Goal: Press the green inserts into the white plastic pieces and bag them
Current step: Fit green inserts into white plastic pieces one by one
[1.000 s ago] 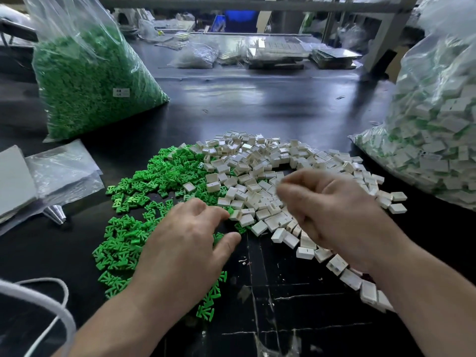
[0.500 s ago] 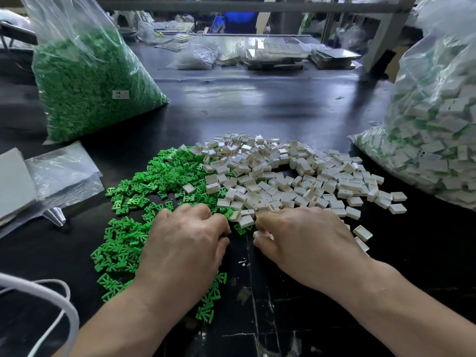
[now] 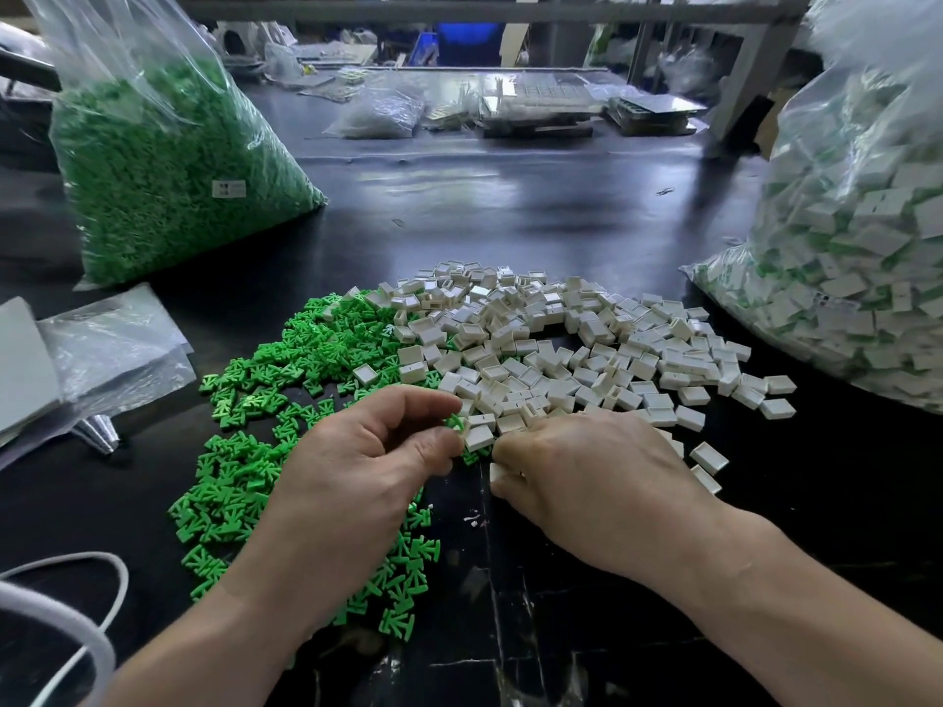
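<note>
Fingers (image 3: 423, 400) of left hand (image 3: 357, 472) pinching a green insert (image 3: 455, 425). Gripping a white piece (image 3: 497, 473) in right hand (image 3: 597, 482), just beside. Being held low over bench (image 3: 561, 206), insert lying left of piece, nearly touching.

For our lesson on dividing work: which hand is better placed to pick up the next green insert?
Left. The left hand lies over the green inserts; the right hand sits over the white pieces.
</note>
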{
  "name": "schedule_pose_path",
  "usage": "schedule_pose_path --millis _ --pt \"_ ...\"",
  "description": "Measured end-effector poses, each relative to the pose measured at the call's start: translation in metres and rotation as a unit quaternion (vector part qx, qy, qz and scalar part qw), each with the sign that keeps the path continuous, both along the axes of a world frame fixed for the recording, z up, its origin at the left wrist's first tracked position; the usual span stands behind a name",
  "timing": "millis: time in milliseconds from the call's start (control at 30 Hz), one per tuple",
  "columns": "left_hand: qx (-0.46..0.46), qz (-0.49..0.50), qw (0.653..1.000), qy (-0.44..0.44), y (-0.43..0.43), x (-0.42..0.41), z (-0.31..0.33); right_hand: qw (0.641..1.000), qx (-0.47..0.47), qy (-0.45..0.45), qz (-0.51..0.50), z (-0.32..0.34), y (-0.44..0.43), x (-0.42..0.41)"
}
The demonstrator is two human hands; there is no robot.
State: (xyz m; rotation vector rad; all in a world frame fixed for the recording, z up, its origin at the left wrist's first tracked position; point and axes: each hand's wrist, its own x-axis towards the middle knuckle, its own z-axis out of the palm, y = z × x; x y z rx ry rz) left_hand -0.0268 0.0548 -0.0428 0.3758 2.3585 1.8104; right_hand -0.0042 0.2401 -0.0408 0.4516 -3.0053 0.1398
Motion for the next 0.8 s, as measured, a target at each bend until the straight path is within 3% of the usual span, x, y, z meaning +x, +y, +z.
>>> schedule_pose_path --millis 67,133,167,200,267,300,400,567,800 --pt "0.030 -0.006 0.999 -0.009 -0.001 0.000 0.001 0.996 -0.089 0.026 -0.018 -0.002 0.005 0.002" --pt "0.052 -0.007 0.998 -0.015 -0.001 -0.001 0.001 0.967 -0.250 -0.007 -0.047 0.001 0.010 0.002" --pt "0.060 -0.007 0.998 -0.016 -0.002 -0.002 0.001 0.929 -0.361 -0.052 -0.056 0.004 0.011 0.002" --pt "0.068 -0.008 0.997 -0.017 -0.001 -0.002 0.000 0.866 -0.482 -0.119 -0.059 0.007 0.011 0.002" --pt "0.095 -0.012 0.995 -0.024 0.000 -0.003 -0.001 0.702 -0.666 -0.244 -0.058 0.009 0.009 0.001" --pt "0.107 -0.014 0.994 -0.027 0.000 -0.003 -0.002 0.643 -0.712 -0.276 -0.054 0.009 0.007 0.000" --pt "0.120 -0.017 0.992 -0.026 0.001 -0.001 -0.003 0.561 -0.767 -0.309 -0.027 0.006 0.004 -0.001" --pt "0.149 -0.022 0.988 -0.030 0.001 0.000 0.000 0.546 -0.774 -0.321 -0.002 0.003 0.004 -0.001" --pt "0.173 -0.009 0.985 -0.023 0.000 0.001 0.001 0.583 -0.747 -0.319 -0.001 0.004 0.003 0.000"
